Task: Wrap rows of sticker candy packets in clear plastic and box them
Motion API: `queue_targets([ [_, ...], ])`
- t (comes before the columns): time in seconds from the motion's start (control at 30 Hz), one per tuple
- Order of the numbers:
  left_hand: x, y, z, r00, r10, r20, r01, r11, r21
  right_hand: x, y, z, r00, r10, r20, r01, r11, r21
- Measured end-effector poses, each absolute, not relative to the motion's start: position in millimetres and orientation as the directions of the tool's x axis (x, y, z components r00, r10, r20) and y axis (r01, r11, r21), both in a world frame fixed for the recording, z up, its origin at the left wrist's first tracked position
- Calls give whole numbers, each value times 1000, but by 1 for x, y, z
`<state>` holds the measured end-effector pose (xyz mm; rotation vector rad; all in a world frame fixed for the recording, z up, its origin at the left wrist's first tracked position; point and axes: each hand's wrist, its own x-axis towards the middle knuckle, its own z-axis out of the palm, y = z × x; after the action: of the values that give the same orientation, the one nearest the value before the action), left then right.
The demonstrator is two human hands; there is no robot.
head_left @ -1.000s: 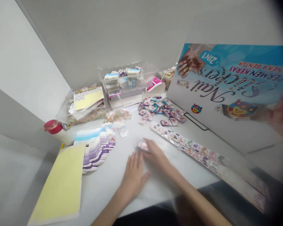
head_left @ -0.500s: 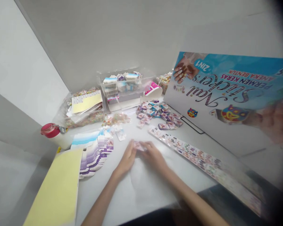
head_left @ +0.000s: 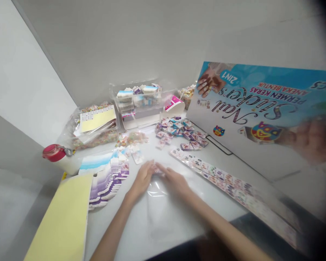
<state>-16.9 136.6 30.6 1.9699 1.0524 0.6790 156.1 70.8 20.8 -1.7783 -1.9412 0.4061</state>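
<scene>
Packet (head_left: pixel 158 169), small, printed, blurred on my feed: over mid-table. Left hand (head_left: pixel 143 178): fingers bent against its 9 o'clock edge. Right hand (head_left: pixel 177 181): fingertips at its 3 o'clock edge. I cannot tell whether either grips. From it: clear plastic (head_left: pixel 159 203) at 6; fanned cards (head_left: pixel 105 188), 9; heaped boxes (head_left: pixel 188 135), 1; sticker strips (head_left: pixel 229 180), 3; large carton (head_left: pixel 255 130), 2.

Looks forward and down from head height, near and wide, over the counter (head_left: pixel 100 217); places the left hand (head_left: pixel 142 178) and right hand (head_left: pixel 177 182) just below the middle of the frame, reaches the wall (head_left: pixel 125 43) along the top, darkens at the right edge.
</scene>
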Motion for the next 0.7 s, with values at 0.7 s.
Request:
queue_targets([
  [0.7, -23, 131, 25, 470, 877, 97, 459, -337, 822, 291, 136, 100, 178, 980, 90, 957, -151, -247],
])
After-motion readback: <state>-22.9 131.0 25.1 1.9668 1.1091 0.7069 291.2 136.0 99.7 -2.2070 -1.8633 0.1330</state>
